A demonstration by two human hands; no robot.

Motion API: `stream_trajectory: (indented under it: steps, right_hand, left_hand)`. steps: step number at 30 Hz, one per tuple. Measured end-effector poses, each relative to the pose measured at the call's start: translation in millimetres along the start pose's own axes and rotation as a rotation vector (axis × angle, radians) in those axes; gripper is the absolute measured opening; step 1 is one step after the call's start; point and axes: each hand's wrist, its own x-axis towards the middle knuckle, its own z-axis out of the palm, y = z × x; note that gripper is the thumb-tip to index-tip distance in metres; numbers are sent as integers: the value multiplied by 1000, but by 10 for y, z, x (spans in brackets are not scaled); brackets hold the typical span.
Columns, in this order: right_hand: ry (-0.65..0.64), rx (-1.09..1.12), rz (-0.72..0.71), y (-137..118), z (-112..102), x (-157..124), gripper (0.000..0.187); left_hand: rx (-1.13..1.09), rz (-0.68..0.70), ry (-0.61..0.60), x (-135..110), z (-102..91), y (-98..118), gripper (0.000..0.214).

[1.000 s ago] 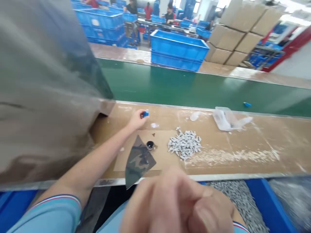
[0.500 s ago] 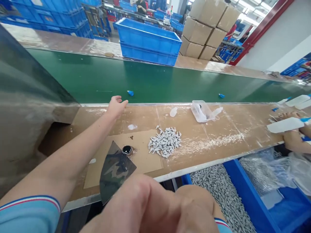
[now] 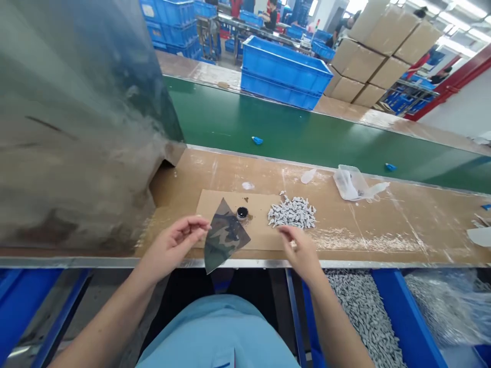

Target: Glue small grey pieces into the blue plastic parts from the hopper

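Fingers (image 3: 194, 228) loosely curled, both hands empty above the cardboard sheet (image 3: 261, 204).
The left hand (image 3: 172, 246) sits just beside the camouflage-printed film (image 3: 226, 237), which overhangs the sheet's near edge; contact is unclear. The right hand (image 3: 301, 251) is nearest the grey plastic parts (image 3: 292, 212) just right of the sheet. The stained black-filled jar (image 3: 242, 213) stands on cardboard, apparently laid to catch spills.

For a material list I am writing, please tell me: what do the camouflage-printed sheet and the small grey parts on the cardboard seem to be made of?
The camouflage-printed sheet looks like thin, stiff plastic with a glossy finish, since it has a soft shine and clean, straight edges. The small grey parts look like matte moulded plastic or rubber: they are alike in shape and lack metallic shine, but they are too small to tell which.
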Motion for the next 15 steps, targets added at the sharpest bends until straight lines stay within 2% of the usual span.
stream_trajectory:
  steps: [1,3,5,7,11,15]
  right_hand:
    - [90,-172,37,188,-12,-35,23]
    - [105,-245,67,483,-47,-129,23]
    - [72,-269,73,629,-56,-197,24]
    - [32,-298,70,647,-15,-192,23]
    - [-32,-347,39,528,102,-15,23]
    - [-110,-334,-65,501,26,81,22]
  left_hand:
    - [-1,-30,-19,-114,-69,-69,32]
    - [-18,-89,-44,-301,-172,-195,33]
    - [-39,-133,-60,-437,-235,-295,32]
    - [-45,-151,-68,-528,-272,-362,30]
    - [-42,-153,-100,-660,-388,-393,26]
    - [-72,-148,-240,-816,-736,-321,23]
